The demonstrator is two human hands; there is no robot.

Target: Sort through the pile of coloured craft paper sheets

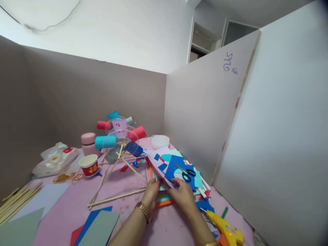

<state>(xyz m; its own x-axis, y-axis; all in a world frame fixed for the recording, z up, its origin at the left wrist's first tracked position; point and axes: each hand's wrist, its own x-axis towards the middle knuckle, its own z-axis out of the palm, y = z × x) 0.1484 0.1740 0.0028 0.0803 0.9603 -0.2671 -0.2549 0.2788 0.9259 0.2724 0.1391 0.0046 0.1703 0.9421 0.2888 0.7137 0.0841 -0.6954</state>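
Observation:
My left hand [152, 191], with a gold watch at its wrist, grips the near left edge of a stack of coloured paper sheets [165, 197]. Its fingertips are partly hidden among the sheets. On the right side of the same stack, my right hand [182, 195] is closed on the near edge of the upper sheets, which sit tilted above the lower ones. A blue sheet [174, 165] and black-handled scissors [189, 174] lie on top. Left of my hands stands a wooden-stick frame [118, 197] bearing a model of clear discs [109, 155] and coloured paper tubes [105, 141].
A yellow glue gun [222, 225] with a lit orange light lies at the right front. Farther left are a red paper cup [89, 166], a pink flask [89, 145], a tissue pack [55, 162] and wooden sticks [17, 201]. Partition walls [200, 112] enclose the table.

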